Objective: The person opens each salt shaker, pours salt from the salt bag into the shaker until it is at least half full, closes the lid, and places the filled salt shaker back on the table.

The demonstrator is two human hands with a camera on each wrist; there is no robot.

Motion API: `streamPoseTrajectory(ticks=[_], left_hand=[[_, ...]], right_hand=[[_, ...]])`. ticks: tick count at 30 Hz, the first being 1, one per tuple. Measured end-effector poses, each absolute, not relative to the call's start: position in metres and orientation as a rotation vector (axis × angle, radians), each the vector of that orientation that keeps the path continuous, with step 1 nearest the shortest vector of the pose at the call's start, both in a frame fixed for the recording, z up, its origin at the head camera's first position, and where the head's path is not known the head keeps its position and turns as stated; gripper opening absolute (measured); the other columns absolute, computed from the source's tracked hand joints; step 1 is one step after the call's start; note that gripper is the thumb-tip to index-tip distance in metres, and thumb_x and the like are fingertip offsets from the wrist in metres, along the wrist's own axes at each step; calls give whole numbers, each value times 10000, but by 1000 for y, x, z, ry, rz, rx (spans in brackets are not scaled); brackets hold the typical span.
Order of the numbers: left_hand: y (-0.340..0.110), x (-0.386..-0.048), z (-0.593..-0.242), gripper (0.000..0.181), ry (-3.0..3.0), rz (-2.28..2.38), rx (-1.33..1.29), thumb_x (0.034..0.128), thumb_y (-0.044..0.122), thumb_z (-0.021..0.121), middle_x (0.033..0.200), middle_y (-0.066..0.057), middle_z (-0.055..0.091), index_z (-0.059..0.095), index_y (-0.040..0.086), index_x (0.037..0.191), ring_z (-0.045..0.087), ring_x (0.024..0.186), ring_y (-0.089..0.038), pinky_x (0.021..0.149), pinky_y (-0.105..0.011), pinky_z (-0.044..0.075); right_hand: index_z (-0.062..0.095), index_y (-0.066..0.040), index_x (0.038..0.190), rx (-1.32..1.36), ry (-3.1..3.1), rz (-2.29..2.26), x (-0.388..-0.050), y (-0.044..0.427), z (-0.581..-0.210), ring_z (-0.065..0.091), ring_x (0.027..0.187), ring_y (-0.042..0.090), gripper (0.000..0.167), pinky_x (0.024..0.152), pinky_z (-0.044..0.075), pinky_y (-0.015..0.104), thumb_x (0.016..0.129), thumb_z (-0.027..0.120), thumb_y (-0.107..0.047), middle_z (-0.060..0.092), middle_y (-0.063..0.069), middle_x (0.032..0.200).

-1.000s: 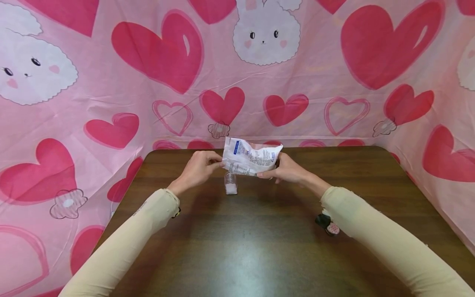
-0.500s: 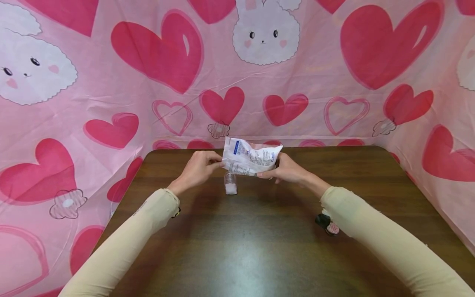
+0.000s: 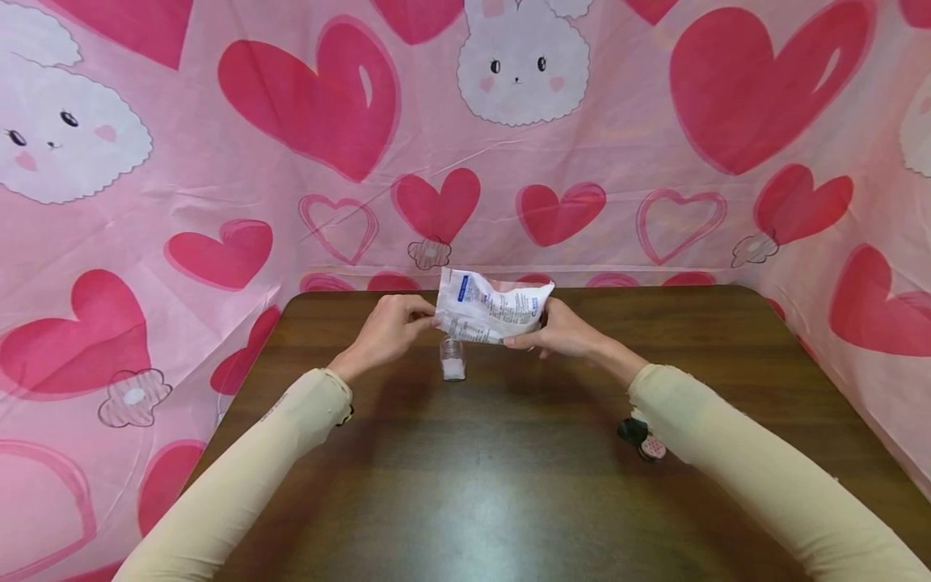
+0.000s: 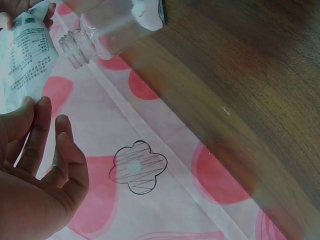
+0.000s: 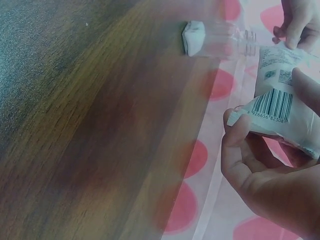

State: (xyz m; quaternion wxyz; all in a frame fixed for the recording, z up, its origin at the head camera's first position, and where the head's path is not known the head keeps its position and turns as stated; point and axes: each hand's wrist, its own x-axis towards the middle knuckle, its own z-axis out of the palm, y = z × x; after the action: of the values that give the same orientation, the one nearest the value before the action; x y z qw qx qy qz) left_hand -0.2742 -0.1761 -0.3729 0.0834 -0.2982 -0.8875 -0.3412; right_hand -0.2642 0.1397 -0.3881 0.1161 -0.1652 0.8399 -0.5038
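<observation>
A white printed bag (image 3: 490, 307) is held in the air over the far part of the table, tilted, its barcode showing in the right wrist view. My left hand (image 3: 385, 331) pinches its left edge between thumb and index finger; the other fingers (image 4: 75, 170) stay loosely bent. On the other end, my right hand (image 3: 570, 330) grips the bag with thumb and curled fingers. Just below stands a clear uncapped bottle (image 3: 452, 362) with a threaded neck (image 4: 76, 48) and white material (image 5: 194, 38) at its bottom. Whether anything passes between bag and bottle cannot be seen.
Beside the right sleeve lie a small black object (image 3: 631, 434) and a round pink-patterned piece (image 3: 652, 449), partly hidden. The dark wooden table (image 3: 465, 485) ends at a pink heart-print cloth (image 3: 509, 153) behind and at the sides.
</observation>
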Motion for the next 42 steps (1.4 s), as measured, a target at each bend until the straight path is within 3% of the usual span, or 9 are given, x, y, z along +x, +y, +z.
streamPoseTrajectory(ticks=[18,26,42], left_hand=[[-175,-274,-372,77,-2645,-1001,-884,943,48,793,914,-35,760,827,52,1013,605,776,-201,732,-382,519],[-175,-274,-372,93,-2648,-1027,-889,944,37,789,926,-52,763,826,43,1029,622,790,-263,731,-392,532],[-175,-274,-372,87,-2646,-1029,-891,945,34,786,915,-48,758,828,45,1021,604,777,-270,715,-386,519]], right_hand=[[641,-61,1244,-493,2460,-1474,-265,140,-387,634,873,356,503,695,588,533,864,889,-278,697,118,1064],[630,-62,1262,-496,2455,-1477,-264,141,-387,620,865,327,514,700,588,527,868,886,-272,694,121,1078],[643,-60,1244,-499,2468,-1471,-264,140,-387,623,838,275,496,689,589,524,867,889,-270,703,115,1056]])
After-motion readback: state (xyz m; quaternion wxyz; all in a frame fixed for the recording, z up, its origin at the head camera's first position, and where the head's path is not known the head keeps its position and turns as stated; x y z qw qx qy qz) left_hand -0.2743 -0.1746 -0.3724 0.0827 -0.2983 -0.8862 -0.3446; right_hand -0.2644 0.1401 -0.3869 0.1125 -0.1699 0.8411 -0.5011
